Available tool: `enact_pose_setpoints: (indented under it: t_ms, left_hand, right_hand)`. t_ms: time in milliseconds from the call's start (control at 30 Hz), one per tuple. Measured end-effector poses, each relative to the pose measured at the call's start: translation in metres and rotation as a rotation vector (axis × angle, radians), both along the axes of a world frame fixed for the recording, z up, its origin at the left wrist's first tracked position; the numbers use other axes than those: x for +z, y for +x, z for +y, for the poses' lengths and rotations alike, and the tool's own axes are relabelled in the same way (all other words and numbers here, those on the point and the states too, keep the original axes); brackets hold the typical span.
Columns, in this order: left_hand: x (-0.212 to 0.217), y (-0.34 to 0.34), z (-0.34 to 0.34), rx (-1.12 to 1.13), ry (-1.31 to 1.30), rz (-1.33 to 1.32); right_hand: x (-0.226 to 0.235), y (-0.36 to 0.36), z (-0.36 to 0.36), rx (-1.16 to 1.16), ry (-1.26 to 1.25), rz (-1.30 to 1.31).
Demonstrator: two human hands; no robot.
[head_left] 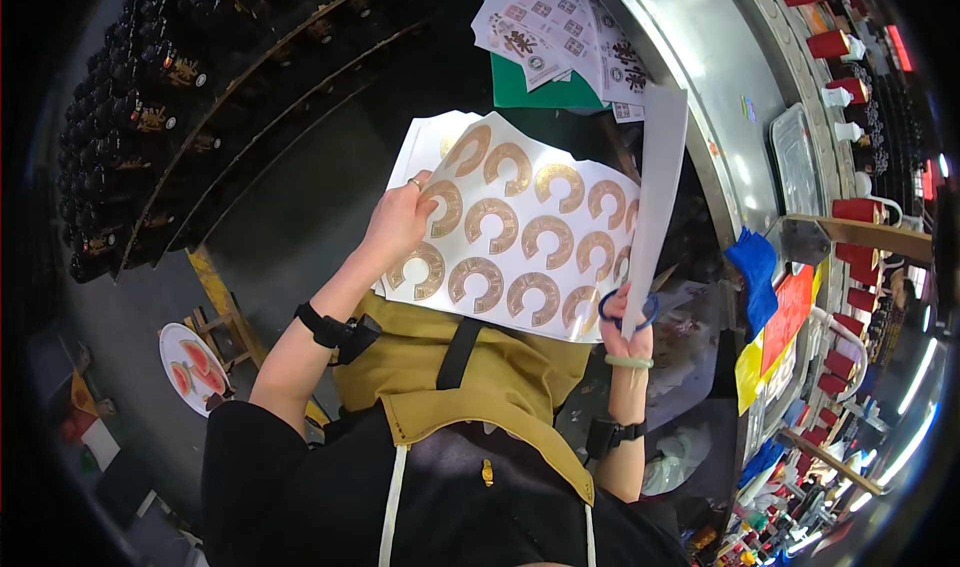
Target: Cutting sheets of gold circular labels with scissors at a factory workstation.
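Observation:
My left hand (400,219) is closed on the left edge of a small stack of white decal sheets (518,229), thumb on top. Rows of gold-brown C-shaped prints cover the upper sheet, and light glares off part of it. At the sheets' lower right corner, my right hand (630,339) has its fingers in the blue loops of scissors (655,312). A pointed blade shows beyond them, partly hidden. A plain white strip of paper (661,177) stands up along the sheets' right side, its lower end at my right hand.
More printed sheets (560,27) lie on a green board (560,91) ahead. Racks of dark bottles (150,107) stand at the left, near a round stool (195,369) with a watermelon pattern. Along the right runs a metal-edged bench (715,97) with a clear tray (800,157) and a blue cloth (752,282).

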State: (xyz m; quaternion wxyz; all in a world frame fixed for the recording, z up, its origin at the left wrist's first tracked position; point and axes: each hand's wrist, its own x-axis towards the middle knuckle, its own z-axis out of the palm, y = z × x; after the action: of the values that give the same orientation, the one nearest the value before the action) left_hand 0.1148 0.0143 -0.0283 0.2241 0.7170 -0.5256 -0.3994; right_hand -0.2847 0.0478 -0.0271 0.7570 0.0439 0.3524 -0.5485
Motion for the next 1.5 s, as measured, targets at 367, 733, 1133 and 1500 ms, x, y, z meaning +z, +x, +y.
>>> enact_pose_setpoints:
  t_ms: [367, 733, 1133, 1500]
  left_hand:
    - [0.002, 0.006, 0.005, 0.074, 0.039, -0.018]
    - [-0.01, 0.011, 0.007, 0.106, 0.039, 0.034]
    - [-0.015, 0.015, 0.007, 0.163, 0.055, 0.12]
    - [-0.006, 0.018, 0.001, 0.186, 0.081, 0.185]
  right_hand:
    - [-0.076, 0.127, -0.205, -0.132, -0.257, 0.954]
    - [-0.088, 0.201, -0.254, -0.114, 0.085, 0.899]
    - [-0.134, 0.217, -0.303, -0.215, -0.266, 1.251]
    - [-0.189, 0.145, -0.399, -0.125, 0.088, 0.712]
